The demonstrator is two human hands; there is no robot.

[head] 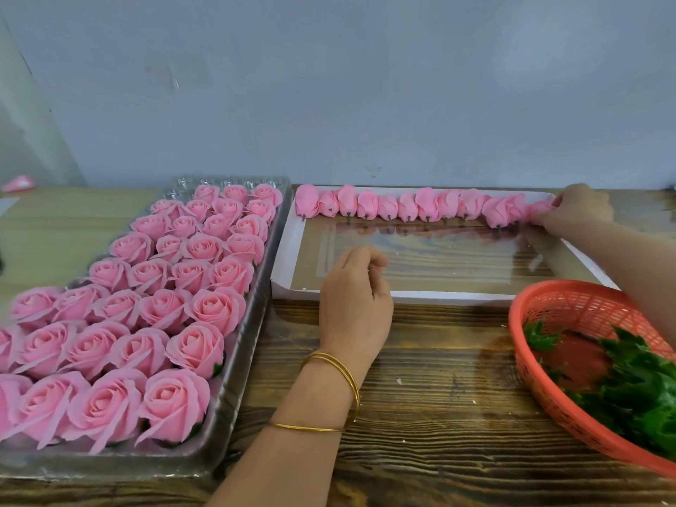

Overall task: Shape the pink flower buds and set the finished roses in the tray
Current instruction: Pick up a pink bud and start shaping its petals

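A clear plastic tray on the left holds several finished pink roses in rows. To its right lies a white box lid with a clear window, and a row of pink flower buds lines its far edge. My right hand reaches to the far right end of that row and pinches the last bud. My left hand hovers over the lid's near left edge with fingers loosely curled and nothing in it.
An orange plastic basket of green leaf calyxes sits at the right front. The wooden table runs up to a grey wall behind. A pink scrap lies at the far left.
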